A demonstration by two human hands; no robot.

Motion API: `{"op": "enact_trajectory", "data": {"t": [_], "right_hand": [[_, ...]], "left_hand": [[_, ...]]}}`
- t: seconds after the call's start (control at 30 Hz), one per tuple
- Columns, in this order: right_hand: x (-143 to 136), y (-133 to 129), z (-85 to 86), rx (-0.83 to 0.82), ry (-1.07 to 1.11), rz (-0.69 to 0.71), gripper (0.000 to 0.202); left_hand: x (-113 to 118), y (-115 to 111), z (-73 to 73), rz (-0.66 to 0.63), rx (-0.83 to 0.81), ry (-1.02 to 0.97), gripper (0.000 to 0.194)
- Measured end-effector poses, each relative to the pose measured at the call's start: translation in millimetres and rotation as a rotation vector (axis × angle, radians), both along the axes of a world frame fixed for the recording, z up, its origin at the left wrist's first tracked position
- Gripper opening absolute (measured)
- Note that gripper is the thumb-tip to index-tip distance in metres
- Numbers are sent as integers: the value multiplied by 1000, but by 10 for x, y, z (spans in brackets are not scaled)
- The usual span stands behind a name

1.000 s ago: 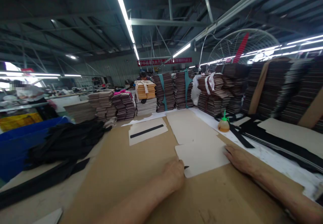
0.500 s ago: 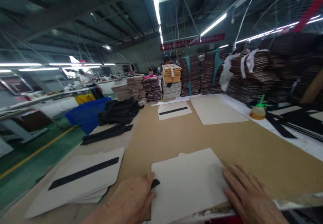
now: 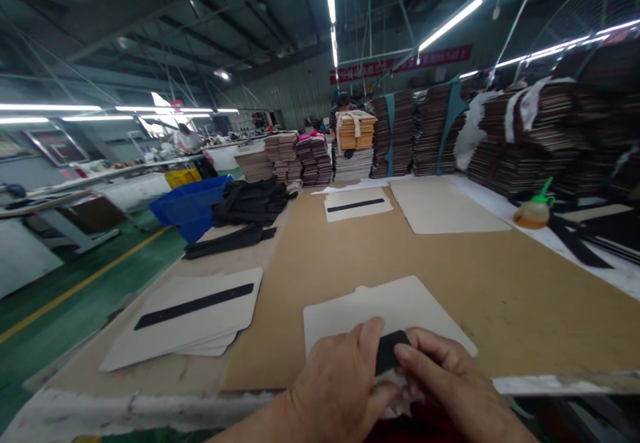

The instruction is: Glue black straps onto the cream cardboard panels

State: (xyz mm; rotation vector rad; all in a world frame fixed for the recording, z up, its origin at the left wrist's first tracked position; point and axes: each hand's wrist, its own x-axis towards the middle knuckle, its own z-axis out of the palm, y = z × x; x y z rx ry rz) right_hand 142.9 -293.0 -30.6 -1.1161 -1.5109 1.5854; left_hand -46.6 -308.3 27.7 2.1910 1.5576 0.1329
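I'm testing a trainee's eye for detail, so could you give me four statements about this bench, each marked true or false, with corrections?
1. The left hand and right hand hold a black strip. True.
2. The bottle is topped in red. False: its spout is green.
3. Another strip lies on the fanned cards at left. True.
4. The blue bin is right of the bottle. False: it is left of it.
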Motion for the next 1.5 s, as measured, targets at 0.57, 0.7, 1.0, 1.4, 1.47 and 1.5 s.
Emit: {"op": "enact_trajectory", "data": {"t": [0.57,0.7,1.0,1.4,1.47,1.5], "right_hand": [[718,244,-102,-44,-215,-243,45],[634,439,-109,-89,-252,-301,46],[600,621,-320,72,-368,-373,32],[703,642,-132,120,-516,-249,33],[652,704,-111,147,-515,-292,31],[625,736,-113,160,-513,-308,29]], "left_hand": [[-729,-106,-548,430,-342,-424,38],[-780,-77,-569,512,-291,-436,35],[-809,-3,-643,493,-267,-409,40],[-801,-4,-610,596,-354,-552,44],[-793,17,-609,609,-347,-550,45],[-793,26,-618,613,-341,-535,45]]}}
